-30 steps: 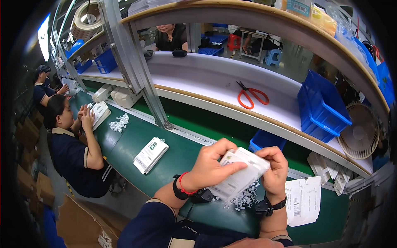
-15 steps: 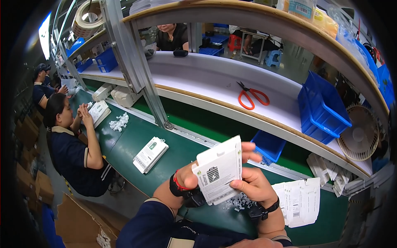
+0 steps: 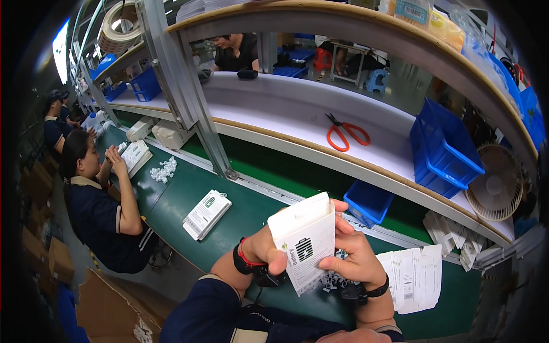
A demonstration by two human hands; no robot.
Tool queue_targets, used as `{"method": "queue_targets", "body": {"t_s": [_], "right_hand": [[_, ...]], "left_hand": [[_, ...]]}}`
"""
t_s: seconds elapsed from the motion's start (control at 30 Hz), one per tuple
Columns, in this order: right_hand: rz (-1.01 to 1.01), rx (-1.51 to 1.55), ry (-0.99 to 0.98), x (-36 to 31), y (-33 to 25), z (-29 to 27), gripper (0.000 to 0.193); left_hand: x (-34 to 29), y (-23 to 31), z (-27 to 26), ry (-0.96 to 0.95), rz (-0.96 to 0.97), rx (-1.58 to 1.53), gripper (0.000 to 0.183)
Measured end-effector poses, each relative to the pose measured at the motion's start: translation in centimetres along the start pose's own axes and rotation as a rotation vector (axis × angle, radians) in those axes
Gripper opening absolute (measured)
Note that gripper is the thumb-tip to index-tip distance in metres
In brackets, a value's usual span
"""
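Between both hands, over the green workbench (image 3: 251, 208), stands a thin white cardboard box (image 3: 311, 243) with dark and green print, tilted with its upper end toward me. My left hand (image 3: 262, 247) grips its left side, thumb in front and the other fingers hidden behind. On the right edge, my right hand (image 3: 359, 260) holds the box with thumb on the front and fingers at the side and back. Beneath the box lies a pile of small clear and white plastic pieces (image 3: 333, 282), partly covered. Flat white cartons (image 3: 417, 280) rest right of my right wrist.
A stack of white boxes (image 3: 207, 212) lies left on the bench, with a heap of clear pieces (image 3: 163, 170) beyond. Red-handled scissors (image 3: 347, 134), blue bins (image 3: 443, 151) and a fan (image 3: 494, 183) are on or by the shelf. A co-worker (image 3: 103, 200) sits at left.
The box has turned so that its upper end shows more. My right fingers have drawn in closer around its right edge. The person behind the shelf has leaned down.
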State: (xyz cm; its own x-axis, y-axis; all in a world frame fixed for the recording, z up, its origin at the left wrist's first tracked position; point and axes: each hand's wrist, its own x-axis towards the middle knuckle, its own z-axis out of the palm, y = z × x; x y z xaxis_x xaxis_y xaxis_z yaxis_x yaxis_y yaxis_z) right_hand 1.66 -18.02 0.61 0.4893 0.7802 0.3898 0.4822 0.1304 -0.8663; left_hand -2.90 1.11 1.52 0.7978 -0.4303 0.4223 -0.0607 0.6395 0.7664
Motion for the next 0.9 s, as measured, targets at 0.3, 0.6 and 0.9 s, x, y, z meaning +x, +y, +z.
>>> {"method": "queue_targets", "body": {"t_s": [0.3, 0.6, 0.9], "right_hand": [[-0.024, -0.110, -0.021, -0.4, 0.3, 0.2, 0.025], [-0.105, -0.168, 0.087, -0.1, -1.0, 0.9, 0.019], [-0.069, -0.279, 0.283, -0.7, -0.5, -0.2, 0.015]], "left_hand": [[0.3, 0.7, 1.5, 0.158, -0.117, 0.004, 0.141], [-0.1, -0.4, 0.2, 0.053, -0.042, -0.051, 0.130], [0.3, -0.4, -1.1, 0.137, 0.316, 0.991, 0.040]]}}
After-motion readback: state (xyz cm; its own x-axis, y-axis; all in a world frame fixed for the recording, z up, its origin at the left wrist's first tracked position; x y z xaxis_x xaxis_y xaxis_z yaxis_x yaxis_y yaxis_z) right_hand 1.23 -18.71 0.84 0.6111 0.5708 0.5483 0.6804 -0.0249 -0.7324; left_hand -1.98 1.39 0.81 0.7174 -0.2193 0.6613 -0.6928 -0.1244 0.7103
